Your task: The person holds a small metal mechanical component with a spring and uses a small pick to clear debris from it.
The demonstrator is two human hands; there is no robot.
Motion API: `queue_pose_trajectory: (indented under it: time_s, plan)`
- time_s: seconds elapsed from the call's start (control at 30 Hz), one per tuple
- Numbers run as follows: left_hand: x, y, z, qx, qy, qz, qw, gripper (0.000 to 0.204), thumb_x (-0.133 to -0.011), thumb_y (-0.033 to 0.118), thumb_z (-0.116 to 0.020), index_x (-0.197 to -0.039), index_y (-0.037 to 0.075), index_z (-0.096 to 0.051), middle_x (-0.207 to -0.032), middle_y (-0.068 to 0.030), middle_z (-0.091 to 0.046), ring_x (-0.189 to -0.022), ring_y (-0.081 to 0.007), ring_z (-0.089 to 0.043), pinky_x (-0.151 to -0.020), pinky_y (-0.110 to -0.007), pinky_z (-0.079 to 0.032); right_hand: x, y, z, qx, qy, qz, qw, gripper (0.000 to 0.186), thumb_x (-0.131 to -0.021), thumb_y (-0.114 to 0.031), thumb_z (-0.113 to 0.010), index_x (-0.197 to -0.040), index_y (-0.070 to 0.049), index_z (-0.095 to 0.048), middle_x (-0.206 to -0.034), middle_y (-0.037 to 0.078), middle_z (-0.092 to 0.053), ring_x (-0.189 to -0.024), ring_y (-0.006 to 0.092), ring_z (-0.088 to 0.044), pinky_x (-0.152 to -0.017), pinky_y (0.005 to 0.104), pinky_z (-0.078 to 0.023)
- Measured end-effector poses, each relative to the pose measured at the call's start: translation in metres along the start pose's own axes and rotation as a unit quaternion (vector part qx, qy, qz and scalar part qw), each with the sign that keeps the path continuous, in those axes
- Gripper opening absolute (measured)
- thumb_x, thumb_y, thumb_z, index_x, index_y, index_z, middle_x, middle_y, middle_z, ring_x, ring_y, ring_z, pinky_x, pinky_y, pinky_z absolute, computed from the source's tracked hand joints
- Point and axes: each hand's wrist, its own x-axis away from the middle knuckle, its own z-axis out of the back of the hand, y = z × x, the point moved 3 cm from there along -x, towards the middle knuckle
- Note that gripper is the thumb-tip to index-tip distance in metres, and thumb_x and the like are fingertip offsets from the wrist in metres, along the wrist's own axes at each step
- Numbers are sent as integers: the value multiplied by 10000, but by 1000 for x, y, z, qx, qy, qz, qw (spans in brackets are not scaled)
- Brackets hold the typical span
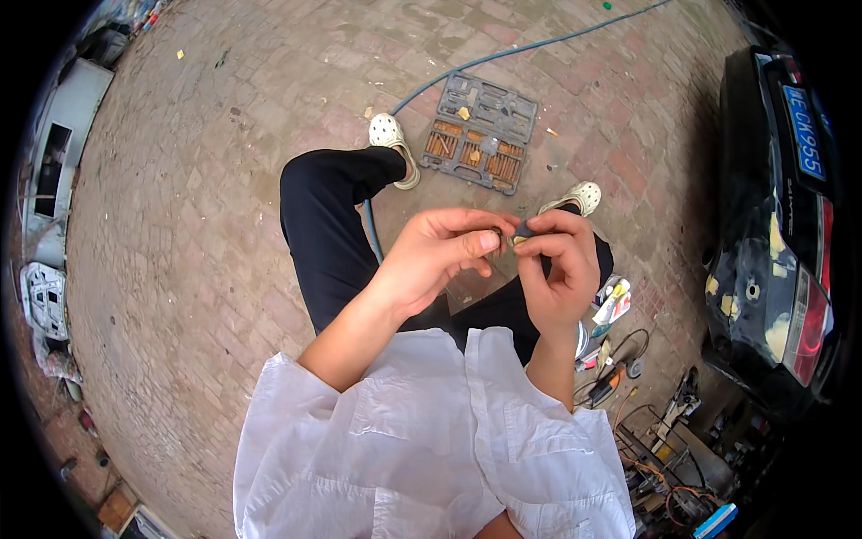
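Both my hands meet over my lap, fingertips nearly touching. Thumb and forefinger of my left hand (431, 256) pinch a small dark round piece (496, 232), mostly covered by the fingers. Opposite it, my right hand (564, 260) grips a small dark grey piece (524, 231) between thumb and fingers. A yellowish, brass-coloured bit shows at that piece's lower edge. Both items are too small to name. Beyond my hands, an open grey tool case (503, 108) lies on the paving between my shoes, with rows of rusty-brown pieces in its near half.
A blue hose (503, 54) runs across the brick paving (197, 225) and past my left leg. To the right stands a black car (763, 207) with patches of filler. Tools and cables, including an orange-bodied power tool (610, 381), lie near it. Pale car panels (45, 301) line the left.
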Motion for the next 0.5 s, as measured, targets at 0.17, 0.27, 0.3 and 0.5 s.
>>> queue_pose_trajectory:
  time_s: [0.17,0.27,0.3,0.5]
  plan:
    - [4,6,-7,-125,24,-42,991,162,-846,44,-662,-985,-35,-686,-1123,-123,-631,-846,-119,-615,-698,-244,-519,-4,-11,2,53,-37,37,997,141,-683,105,-629,-740,-23,-620,-928,109,-611,-800,193,-608,-681,263,-484]
    - [7,5,-14,-171,55,-97,979,166,-819,-10,-670,-980,-47,-684,-1112,-129,-628,-838,-128,-616,-702,-254,-523,2,-8,-6,-47,-7,14,999,146,-723,102,-601,-824,-3,-599,-964,119,-599,-869,185,-601,-701,258,-486]
    - [8,6,-14,-178,71,-132,973,174,-808,-33,-673,-981,-51,-682,-1102,-130,-628,-833,-135,-618,-705,-260,-526,3,-13,-14,-186,76,-74,977,146,-755,86,-596,-877,6,-584,-987,111,-588,-894,173,-589,-720,256,-481]
    - [7,3,-20,-170,30,-131,976,189,-832,0,-666,-1015,-49,-667,-1055,-115,-633,-855,-162,-625,-749,-276,-532,15,11,-15,-313,87,-179,928,111,-862,17,-583,-969,16,-554,-1000,77,-567,-923,118,-560,-811,246,-449]
